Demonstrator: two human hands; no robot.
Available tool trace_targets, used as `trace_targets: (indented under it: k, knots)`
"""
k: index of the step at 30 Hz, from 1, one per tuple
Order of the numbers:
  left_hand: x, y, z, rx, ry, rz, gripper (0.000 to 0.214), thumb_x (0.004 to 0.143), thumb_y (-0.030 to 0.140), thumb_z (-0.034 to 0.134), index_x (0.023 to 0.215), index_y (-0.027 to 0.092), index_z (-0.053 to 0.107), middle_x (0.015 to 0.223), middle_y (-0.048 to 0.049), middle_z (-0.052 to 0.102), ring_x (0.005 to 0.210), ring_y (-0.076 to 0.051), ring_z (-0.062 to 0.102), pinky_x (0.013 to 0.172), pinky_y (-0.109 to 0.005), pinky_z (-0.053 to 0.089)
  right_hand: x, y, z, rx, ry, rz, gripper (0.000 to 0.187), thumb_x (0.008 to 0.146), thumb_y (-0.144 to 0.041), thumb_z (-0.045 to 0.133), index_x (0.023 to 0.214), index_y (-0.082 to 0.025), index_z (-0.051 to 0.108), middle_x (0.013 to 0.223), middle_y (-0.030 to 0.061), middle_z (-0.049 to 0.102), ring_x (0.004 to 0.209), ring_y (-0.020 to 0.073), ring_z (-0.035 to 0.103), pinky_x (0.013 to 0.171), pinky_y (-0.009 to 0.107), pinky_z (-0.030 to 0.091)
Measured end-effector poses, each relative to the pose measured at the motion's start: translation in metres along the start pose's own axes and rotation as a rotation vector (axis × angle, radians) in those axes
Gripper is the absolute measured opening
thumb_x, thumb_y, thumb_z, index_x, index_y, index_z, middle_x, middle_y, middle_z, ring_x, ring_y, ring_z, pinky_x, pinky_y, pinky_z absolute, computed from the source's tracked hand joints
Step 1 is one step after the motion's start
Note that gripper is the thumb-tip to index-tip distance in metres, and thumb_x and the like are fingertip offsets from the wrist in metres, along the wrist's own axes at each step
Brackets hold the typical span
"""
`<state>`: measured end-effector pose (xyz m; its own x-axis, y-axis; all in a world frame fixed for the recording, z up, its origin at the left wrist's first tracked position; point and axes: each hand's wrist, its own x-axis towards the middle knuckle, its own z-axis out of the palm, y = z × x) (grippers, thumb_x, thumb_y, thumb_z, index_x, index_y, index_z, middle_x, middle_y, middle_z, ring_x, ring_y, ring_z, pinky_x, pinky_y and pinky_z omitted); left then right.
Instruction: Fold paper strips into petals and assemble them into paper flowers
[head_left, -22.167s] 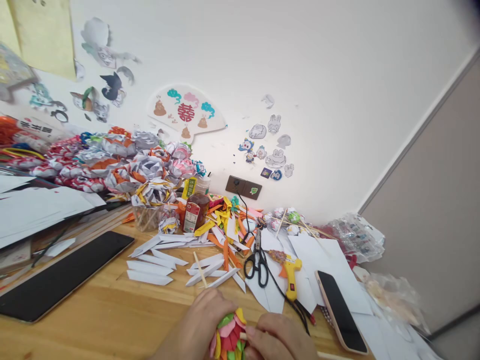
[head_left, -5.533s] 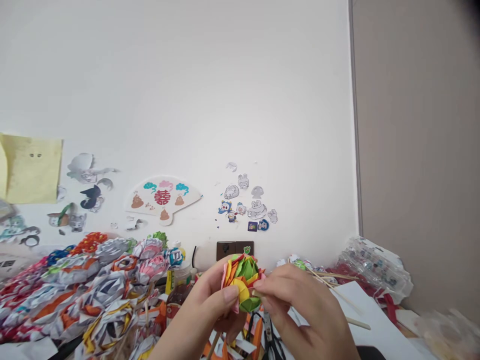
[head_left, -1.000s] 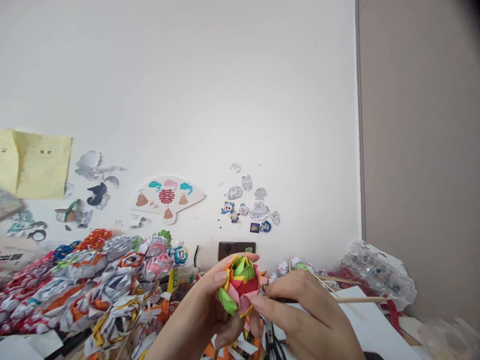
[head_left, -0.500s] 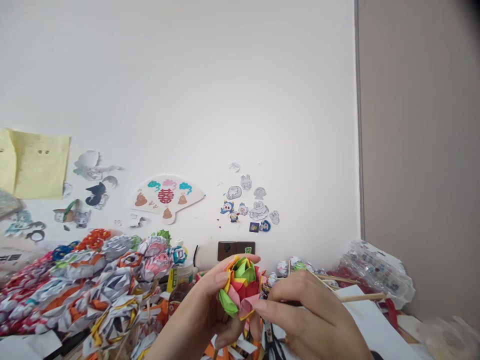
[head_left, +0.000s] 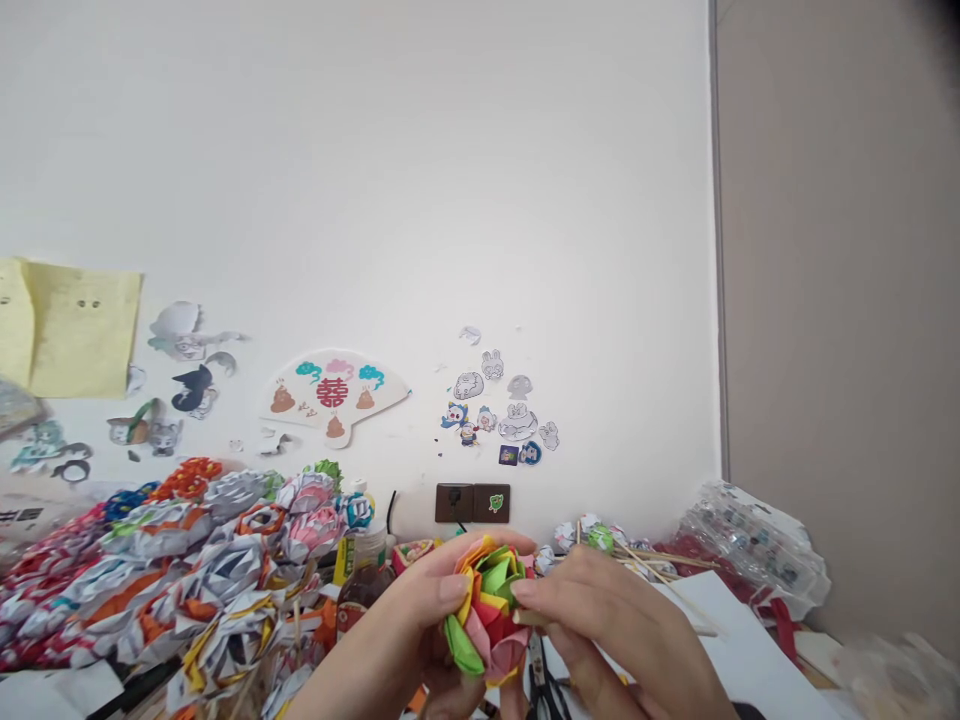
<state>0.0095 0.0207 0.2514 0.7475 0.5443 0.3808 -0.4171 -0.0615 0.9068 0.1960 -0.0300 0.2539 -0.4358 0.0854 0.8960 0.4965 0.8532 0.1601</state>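
A folded paper flower (head_left: pixel 489 605) of green, red, pink, yellow and orange petals is held up low in the middle of the head view. My left hand (head_left: pixel 405 640) is wrapped round its left side and underside, thumb on the upper petals. My right hand (head_left: pixel 615 635) is closed at its right side, fingertips pinching a petal edge. A thin wooden stick (head_left: pixel 660 580) runs out to the right behind my right hand; I cannot tell whether the fingers hold it.
A heap of finished paper flowers (head_left: pixel 180 570) fills the left. A brown bottle (head_left: pixel 360 590) stands behind my left hand. A wall socket (head_left: pixel 472 503) and stickers (head_left: pixel 502 420) mark the wall. White paper sheets (head_left: pixel 742 640) and a plastic bag (head_left: pixel 757 550) lie at the right.
Both hands and the flower have sunk a little lower in view. The flower has turned slightly, and the long stick at the right now shows less.
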Motion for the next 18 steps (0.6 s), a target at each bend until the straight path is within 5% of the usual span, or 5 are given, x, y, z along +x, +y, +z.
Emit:
trace_targets:
  k: [7,14,18]
  knots:
    - [0.0004,0.0049,-0.0015,0.032,-0.017,-0.044,0.047,0.081,0.048,0.058,0.118,0.019,0.057,0.060,0.0013,0.063,0.033,-0.005,0.044,0.033,-0.014,0.020,0.0036,0.0016,0.0013,-0.001,-0.010,-0.016,0.019,0.094,-0.008,0.046,0.106,-0.017,0.058,0.088,0.0032,0.070,0.081,0.0123,0.066,0.080,0.021,0.053]
    - [0.0027,-0.0002,0.0014,-0.013,0.083,-0.007,0.047,0.079,0.048,0.060,0.115,0.019,0.062,0.057,0.0015,0.061,0.033,-0.003,0.038,0.032,-0.013,0.019,0.0042,0.0060,0.0006,-0.159,0.043,-0.119,0.015,0.098,-0.017,0.046,0.103,-0.019,0.060,0.083,0.0034,0.070,0.070,0.0140,0.064,0.062,0.025,0.052]
    - [0.0038,-0.0037,-0.0007,-0.014,0.090,0.019,0.045,0.079,0.046,0.061,0.116,0.021,0.063,0.070,-0.0040,0.069,0.040,-0.006,0.051,0.034,-0.012,0.023,0.0038,0.0046,0.0023,-0.296,0.102,-0.156,0.012,0.095,-0.016,0.052,0.097,-0.020,0.063,0.081,0.0020,0.069,0.067,0.0134,0.060,0.060,0.025,0.049]
